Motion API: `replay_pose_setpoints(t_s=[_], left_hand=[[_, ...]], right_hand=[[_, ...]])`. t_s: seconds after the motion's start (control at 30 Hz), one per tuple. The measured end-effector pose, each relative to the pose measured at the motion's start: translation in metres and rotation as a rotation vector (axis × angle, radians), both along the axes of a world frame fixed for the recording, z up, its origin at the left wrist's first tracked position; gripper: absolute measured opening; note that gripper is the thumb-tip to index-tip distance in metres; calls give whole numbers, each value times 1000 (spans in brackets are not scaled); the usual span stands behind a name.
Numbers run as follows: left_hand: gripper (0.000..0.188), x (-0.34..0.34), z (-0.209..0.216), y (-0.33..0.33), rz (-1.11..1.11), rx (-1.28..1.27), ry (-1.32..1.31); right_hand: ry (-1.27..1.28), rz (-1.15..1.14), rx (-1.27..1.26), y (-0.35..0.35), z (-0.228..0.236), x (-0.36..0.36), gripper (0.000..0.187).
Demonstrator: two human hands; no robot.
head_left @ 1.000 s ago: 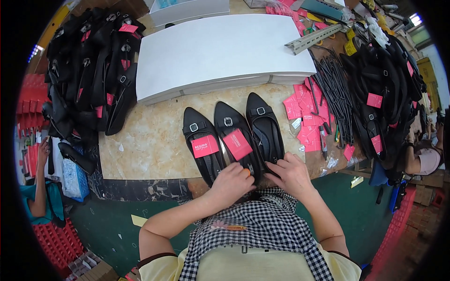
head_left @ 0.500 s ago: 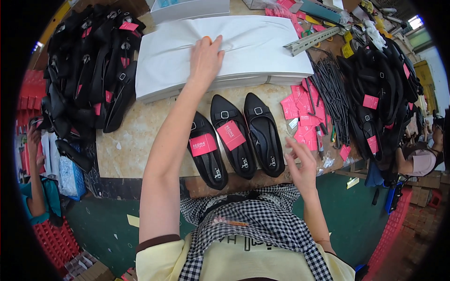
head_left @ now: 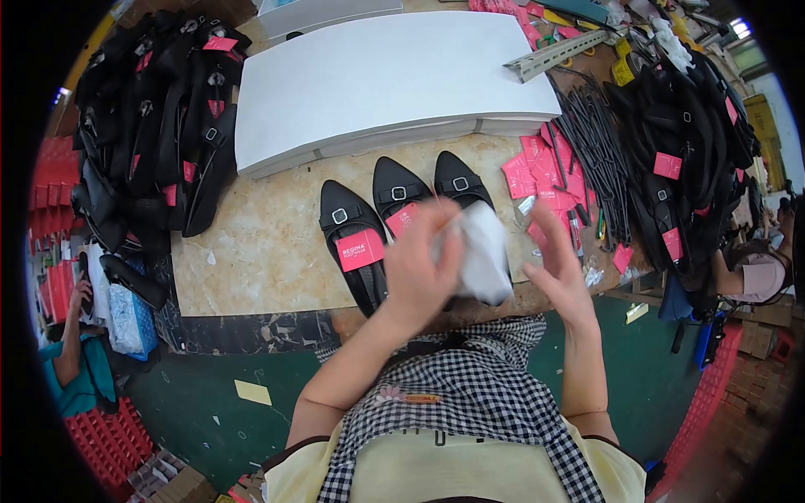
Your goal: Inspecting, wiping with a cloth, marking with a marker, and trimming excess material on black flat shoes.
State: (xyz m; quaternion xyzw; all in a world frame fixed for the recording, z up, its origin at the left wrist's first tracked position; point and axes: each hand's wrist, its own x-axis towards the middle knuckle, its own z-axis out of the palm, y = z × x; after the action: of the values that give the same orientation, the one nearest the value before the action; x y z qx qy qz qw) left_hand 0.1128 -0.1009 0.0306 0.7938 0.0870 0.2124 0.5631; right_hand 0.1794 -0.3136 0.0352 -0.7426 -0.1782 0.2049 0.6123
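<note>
Three black pointed flat shoes with square buckles stand side by side at the table's front edge: a left shoe [head_left: 340, 210], a middle shoe [head_left: 394, 178] and a right shoe [head_left: 449, 172]. Pink tags lie on the left and middle ones. My left hand [head_left: 423, 267], smeared by motion, is closed on a crumpled sheet of white paper [head_left: 488, 258]. Hand and paper cover much of the middle and right shoes. To the right of the paper, my right hand [head_left: 563, 272] is raised with its fingers apart, holding nothing.
Behind the shoes lies a stack of white paper [head_left: 377, 75] with a slotted metal bar [head_left: 558, 57] on its right end. Pink cards [head_left: 545, 180] and thin black sticks [head_left: 595, 163] lie rightward. Shoe heaps [head_left: 159, 126] flank the table. Other people [head_left: 94, 360] are at both sides.
My left hand has come back from the paper stack to the shoes with a crumpled sheet in it. The stack's top now lies smooth. My right hand has moved slightly right.
</note>
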Motion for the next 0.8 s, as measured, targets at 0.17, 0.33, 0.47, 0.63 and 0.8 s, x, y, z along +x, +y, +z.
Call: replay_pose_setpoints(t_s=[0.17, 0.33, 0.47, 0.63, 0.8], left_hand=[[43, 21, -22, -21, -194, -854, 279], [32, -22, -32, -62, -552, 680, 188], [29, -30, -42, -63, -578, 702, 164], [24, -22, -36, -56, -607, 722, 256], [26, -13, -36, -61, -630, 733, 175]], right_hand=[[-341, 104, -215, 37, -2, -11, 77], [99, -108, 85, 18, -64, 30, 46], [-1074, 143, -693, 70, -68, 38, 27], [-932, 189, -683, 78, -62, 49, 26], [-644, 41, -519, 74, -76, 80, 57]])
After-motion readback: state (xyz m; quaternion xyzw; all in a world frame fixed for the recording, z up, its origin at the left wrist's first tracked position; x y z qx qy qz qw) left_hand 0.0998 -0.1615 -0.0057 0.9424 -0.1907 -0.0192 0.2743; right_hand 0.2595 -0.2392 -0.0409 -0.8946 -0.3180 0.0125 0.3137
